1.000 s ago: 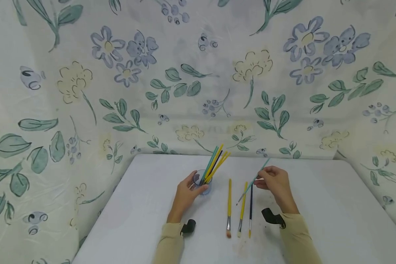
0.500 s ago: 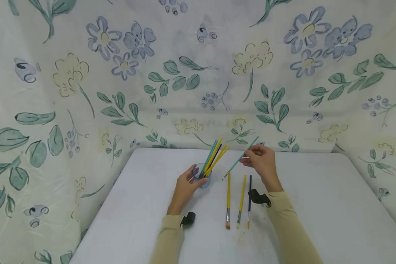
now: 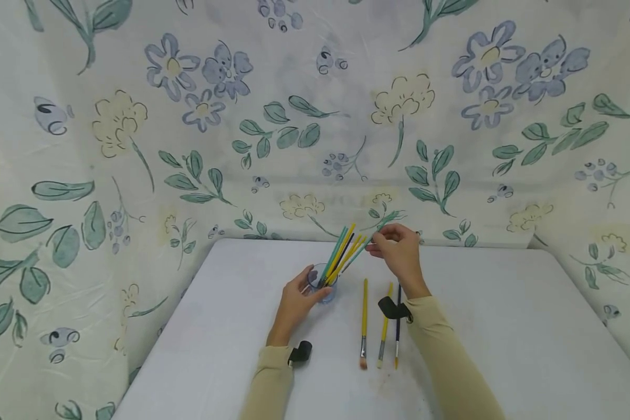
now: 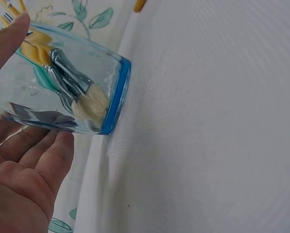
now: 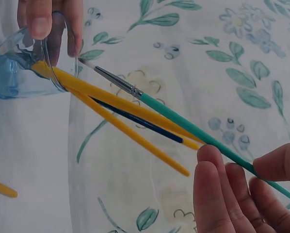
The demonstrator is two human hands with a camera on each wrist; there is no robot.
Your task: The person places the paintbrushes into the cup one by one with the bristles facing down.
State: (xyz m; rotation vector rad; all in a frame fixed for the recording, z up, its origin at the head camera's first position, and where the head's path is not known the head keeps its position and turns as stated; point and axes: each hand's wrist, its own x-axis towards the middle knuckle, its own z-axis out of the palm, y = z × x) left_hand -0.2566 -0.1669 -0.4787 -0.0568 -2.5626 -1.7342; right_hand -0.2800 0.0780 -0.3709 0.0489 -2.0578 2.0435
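My left hand (image 3: 296, 300) grips a clear blue-tinted glass (image 4: 106, 73) on the white table, thumb on one side and fingers on the other. Several paintbrushes (image 3: 341, 256) lean in the glass, bristles (image 4: 92, 104) down, with yellow, teal and dark blue handles. Up beside them, my right hand (image 3: 398, 252) pinches a teal paintbrush (image 5: 184, 124) by its handle between thumb and fingers. Its thin tip points down toward the glass rim, just outside or at the opening; which one I cannot tell.
On the white table (image 3: 231, 326), a yellow paintbrush (image 3: 364, 315), another yellow paintbrush (image 3: 382, 344) and a dark blue paintbrush (image 3: 398, 332) lie side by side, bristles toward me. Behind the table hangs a floral cloth (image 3: 273, 163).
My right hand has moved left with the teal paintbrush, from above the loose brushes to the glass. The left hand keeps its grip on the glass in about the same place.
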